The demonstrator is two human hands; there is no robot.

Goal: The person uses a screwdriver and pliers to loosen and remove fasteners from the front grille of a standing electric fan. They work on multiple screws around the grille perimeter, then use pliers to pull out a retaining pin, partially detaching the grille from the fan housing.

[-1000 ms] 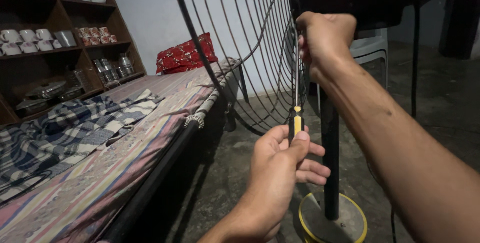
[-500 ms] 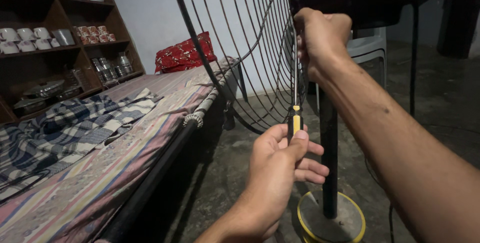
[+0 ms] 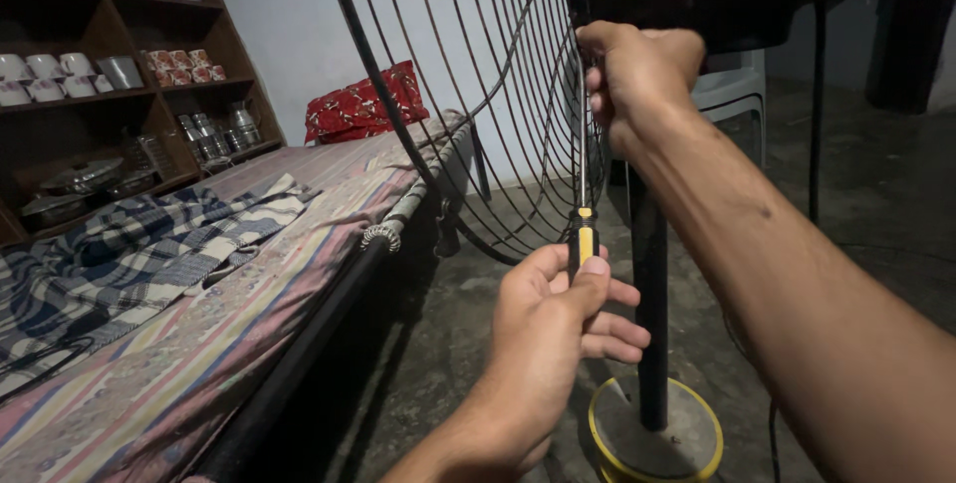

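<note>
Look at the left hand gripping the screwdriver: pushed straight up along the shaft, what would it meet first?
Probably the right hand, gripping beside the screwdriver shaft's top at the fan's wire guard; depth is unclear.

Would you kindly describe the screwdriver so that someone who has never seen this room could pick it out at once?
Find the standing fan's wire grille and its dark pole rising from a yellow-rimmed base. Just left of that pole, the screwdriver stands upright, its handle in the left hand and its thin shaft running up to the right hand. Its black-and-yellow handle sets it apart from the grey wires.
</note>
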